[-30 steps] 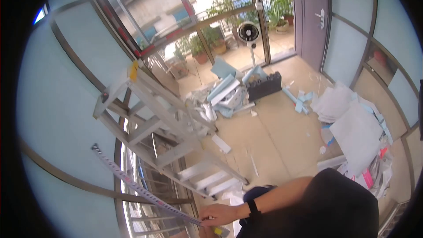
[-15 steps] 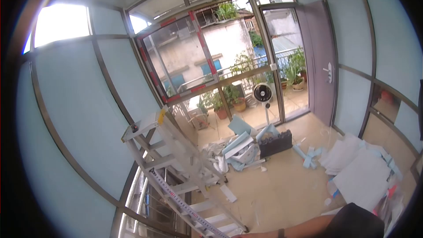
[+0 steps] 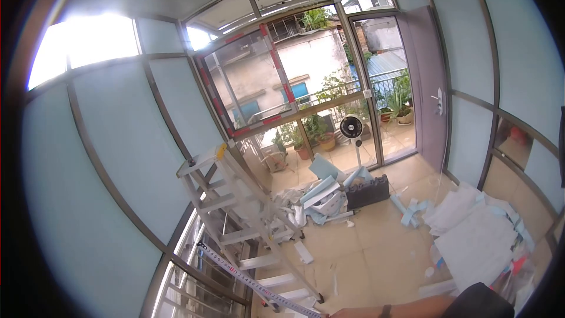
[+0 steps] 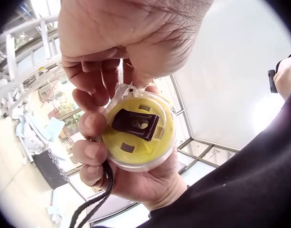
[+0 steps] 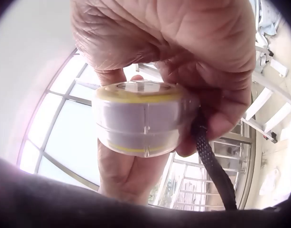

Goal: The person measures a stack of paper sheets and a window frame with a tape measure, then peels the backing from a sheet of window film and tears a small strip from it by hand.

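A long white tape blade (image 3: 252,283) slants across the lower head view, its free end by the ladder's legs. The right hand (image 3: 339,314) shows only at the bottom edge. In the left wrist view, the right hand (image 4: 147,188) grips the round yellow-and-clear tape case (image 4: 160,146), which has a dark clip and cord. The left hand (image 4: 129,35) is above, its fingers curled and pinching near the case's top. From the right wrist, the right hand (image 5: 183,42) holds the case (image 5: 138,118) with the left hand (image 5: 129,173) behind it.
An aluminium stepladder (image 3: 238,212) stands left of centre by the frosted panels. Scraps and a black case (image 3: 368,193) lie near a standing fan (image 3: 352,128). White sheets (image 3: 477,238) are heaped at the right, and a door (image 3: 428,76) is at the back.
The head view has tilted upward, showing more ceiling. The hands have gone from fully visible to the bottom edge, and the blade appears lower and farther right.
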A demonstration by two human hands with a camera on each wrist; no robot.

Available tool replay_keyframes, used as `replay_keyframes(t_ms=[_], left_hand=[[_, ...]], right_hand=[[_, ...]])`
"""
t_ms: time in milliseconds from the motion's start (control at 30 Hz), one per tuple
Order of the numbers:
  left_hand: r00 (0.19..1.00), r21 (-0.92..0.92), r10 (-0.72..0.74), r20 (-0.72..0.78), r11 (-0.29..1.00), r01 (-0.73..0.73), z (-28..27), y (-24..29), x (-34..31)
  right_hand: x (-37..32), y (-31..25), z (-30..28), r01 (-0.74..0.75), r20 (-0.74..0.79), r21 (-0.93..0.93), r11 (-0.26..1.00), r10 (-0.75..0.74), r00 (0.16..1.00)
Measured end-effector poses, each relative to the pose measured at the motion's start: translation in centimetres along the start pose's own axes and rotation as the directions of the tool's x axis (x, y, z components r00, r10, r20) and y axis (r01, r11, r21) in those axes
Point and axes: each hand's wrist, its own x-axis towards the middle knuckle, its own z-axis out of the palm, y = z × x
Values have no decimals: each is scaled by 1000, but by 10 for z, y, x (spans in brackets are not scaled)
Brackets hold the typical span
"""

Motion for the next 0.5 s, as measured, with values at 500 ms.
replay_keyframes(t_ms=[500], left_hand=[[920,-179,-16,390,979,93,-33,-38,-22]], right_hand=[[11,84,60,260,-232,-544,798,-441,867]])
